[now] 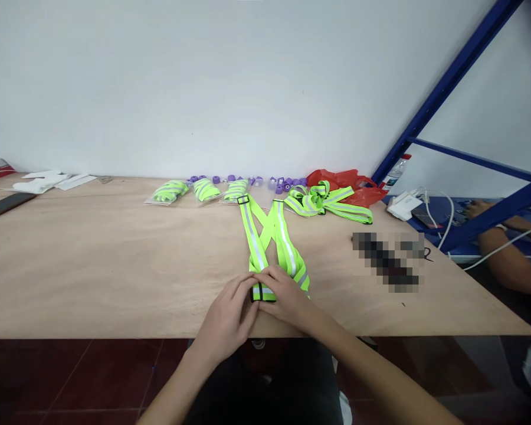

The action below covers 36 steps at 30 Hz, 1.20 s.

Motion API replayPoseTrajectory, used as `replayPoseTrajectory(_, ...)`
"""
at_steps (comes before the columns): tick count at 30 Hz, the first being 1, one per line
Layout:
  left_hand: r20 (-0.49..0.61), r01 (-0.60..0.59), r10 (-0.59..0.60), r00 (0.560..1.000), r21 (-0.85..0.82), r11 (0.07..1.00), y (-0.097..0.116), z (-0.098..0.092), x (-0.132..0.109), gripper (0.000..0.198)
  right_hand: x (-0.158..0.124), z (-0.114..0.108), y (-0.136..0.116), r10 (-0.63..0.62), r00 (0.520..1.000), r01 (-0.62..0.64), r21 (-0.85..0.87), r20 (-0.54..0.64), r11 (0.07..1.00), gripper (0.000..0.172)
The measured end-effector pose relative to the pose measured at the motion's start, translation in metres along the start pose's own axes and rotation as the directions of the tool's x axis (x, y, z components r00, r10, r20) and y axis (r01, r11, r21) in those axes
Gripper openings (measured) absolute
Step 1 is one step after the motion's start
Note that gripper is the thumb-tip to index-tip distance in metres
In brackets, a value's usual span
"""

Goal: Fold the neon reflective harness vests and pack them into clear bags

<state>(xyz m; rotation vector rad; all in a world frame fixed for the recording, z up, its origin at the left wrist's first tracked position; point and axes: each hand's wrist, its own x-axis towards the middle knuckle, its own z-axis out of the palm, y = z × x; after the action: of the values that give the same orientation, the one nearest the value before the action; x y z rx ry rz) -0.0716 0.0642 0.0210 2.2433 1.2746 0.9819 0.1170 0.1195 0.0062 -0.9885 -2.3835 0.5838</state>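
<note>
Left hand and right hand, both half-closed, gripped the near end of a neon reflective harness on the surface, in front and left of a red bag; an uneven tug risked twisting its loose, crossed lengths.

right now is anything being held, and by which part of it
Yes: the yellow-green strap harness, at its near end, with the left grip and right grip on either side of a black fitting.

My hands and forearms are bare. Below the table's front edge, I wear dark clothing.
</note>
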Motion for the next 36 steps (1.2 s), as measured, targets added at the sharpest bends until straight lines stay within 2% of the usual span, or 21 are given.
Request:
replayPoseTrajectory(2, 0.087, -0.014, 0.012, 0.996, 0.022, 1.000, -0.009, 0.001, 0.003, 0.039, -0.001, -0.002, -0.003, -0.003, 1.000, 0.002, -0.012, -0.017, 1.000, 0.037)
replayPoseTrajectory(4, 0.130, -0.056, 0.050, 0.990, 0.042, 0.998, -0.015, 0.002, 0.005, 0.035, -0.004, -0.004, -0.007, -0.017, 1.000, 0.017, -0.016, -0.015, 1.000, 0.034)
replayPoseTrajectory(8, 0.127, -0.113, 0.098, 0.987, 0.119, 0.986, -0.020, 0.004, 0.007, 0.018, -0.018, -0.010, -0.015, -0.072, 0.996, 0.072, 0.009, -0.044, 0.997, 0.029)
replayPoseTrajectory(11, 0.110, -0.133, 0.113, 0.987, 0.196, 0.972, -0.019, 0.007, 0.010, 0.015, -0.035, -0.014, -0.016, -0.067, 0.991, 0.071, 0.037, -0.115, 0.997, 0.027)
replayPoseTrajectory(14, 0.121, -0.139, 0.112, 0.986, 0.247, 0.959, -0.017, 0.009, 0.014, 0.012, -0.053, -0.018, -0.007, -0.051, 0.979, 0.047, -0.027, -0.199, 0.999, 0.027)
replayPoseTrajectory(19, 0.219, -0.122, 0.067, 0.973, 0.247, 0.961, -0.015, 0.007, 0.022, 0.014, -0.075, -0.024, 0.019, -0.014, 0.930, -0.068, -0.209, -0.368, 0.976, 0.025)
replayPoseTrajectory(23, 0.259, -0.175, 0.113, 0.959, 0.233, 0.957, -0.017, 0.001, 0.025, 0.027, -0.082, -0.028, 0.026, -0.006, 0.953, -0.070, -0.237, -0.303, 0.969, 0.027)
replayPoseTrajectory(31, 0.308, -0.210, 0.137, 0.941, 0.215, 0.954, -0.019, -0.011, 0.026, 0.025, -0.080, -0.032, 0.022, -0.057, 0.975, -0.020, -0.342, -0.214, 0.940, 0.026)
replayPoseTrajectory(36, 0.293, -0.206, 0.129, 0.947, 0.248, 0.947, -0.016, -0.009, 0.026, 0.023, -0.077, -0.032, 0.019, 0.031, 0.986, -0.067, -0.225, -0.161, 0.972, 0.023)
